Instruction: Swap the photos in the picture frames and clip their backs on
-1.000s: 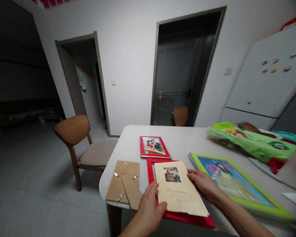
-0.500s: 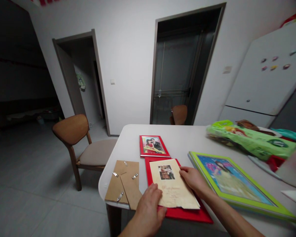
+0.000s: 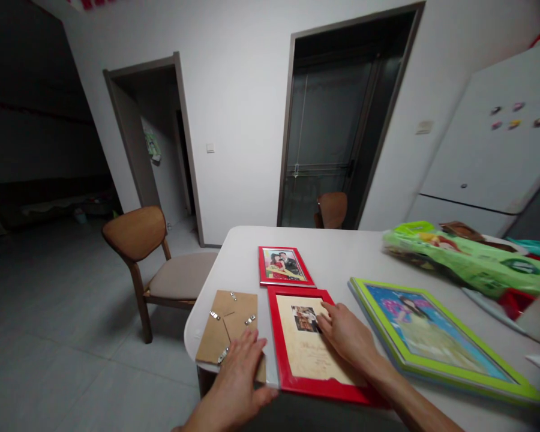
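A red picture frame (image 3: 279, 354) lies flat at the table's front, with a cream printed card (image 3: 303, 366) inside its border. The card bears a small photo (image 3: 304, 319). My right hand (image 3: 348, 339) rests over the frame's right side, fingers stretched onto the card beside the photo, gripping nothing. On the left lies a brown backing board (image 3: 231, 309) with metal clips and a stand flap. My left hand (image 3: 238, 378) lies over its lower part, fingers outstretched and holding nothing; it hides part of the board.
Behind stands a smaller red frame (image 3: 265, 273) with a couple's photo. A large lime-green frame (image 3: 400, 354) lies to the right. A green plastic package (image 3: 472, 258) sits farther back. A wooden chair (image 3: 135, 234) stands left of the white table (image 3: 342, 258).
The cream card now lies within the red frame's border instead of on top. My left hand has moved from the card leftward onto the backing board. My right hand has shifted over the card.
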`<state>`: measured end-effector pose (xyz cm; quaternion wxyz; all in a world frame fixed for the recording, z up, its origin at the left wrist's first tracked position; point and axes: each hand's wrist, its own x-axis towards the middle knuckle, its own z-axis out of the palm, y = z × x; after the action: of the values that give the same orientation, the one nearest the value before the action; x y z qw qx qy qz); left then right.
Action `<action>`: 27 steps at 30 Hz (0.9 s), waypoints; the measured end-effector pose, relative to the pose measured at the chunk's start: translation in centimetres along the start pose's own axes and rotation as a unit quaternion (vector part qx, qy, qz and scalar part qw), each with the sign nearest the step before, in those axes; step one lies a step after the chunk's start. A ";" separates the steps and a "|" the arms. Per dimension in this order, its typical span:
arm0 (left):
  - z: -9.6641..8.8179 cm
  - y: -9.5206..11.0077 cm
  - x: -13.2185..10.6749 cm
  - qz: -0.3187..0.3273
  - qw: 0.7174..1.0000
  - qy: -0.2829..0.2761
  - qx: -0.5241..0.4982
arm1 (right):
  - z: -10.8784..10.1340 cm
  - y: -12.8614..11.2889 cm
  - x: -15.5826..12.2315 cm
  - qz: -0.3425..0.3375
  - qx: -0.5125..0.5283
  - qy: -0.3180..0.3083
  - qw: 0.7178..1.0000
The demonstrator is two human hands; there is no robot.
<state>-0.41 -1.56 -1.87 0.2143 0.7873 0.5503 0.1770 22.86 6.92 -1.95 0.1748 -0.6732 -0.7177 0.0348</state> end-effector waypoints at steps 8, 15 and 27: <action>-2.2 -6.7 -2.0 -0.116 0.987 0.087 0.070 | 2.2 -11.5 -4.5 -0.202 0.124 -0.081 0.968; -1.5 -6.9 -1.6 -0.016 0.983 0.170 0.069 | 2.5 -11.7 -4.4 -0.185 0.235 -0.065 0.952; 2.9 5.1 3.2 0.051 0.996 0.067 0.040 | -3.3 1.0 -5.7 -0.087 0.174 -0.074 0.978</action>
<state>6.17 -0.50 -1.50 0.1359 0.8086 0.5292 0.2183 24.94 0.83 -0.33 0.2382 -0.5627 -0.7674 0.1939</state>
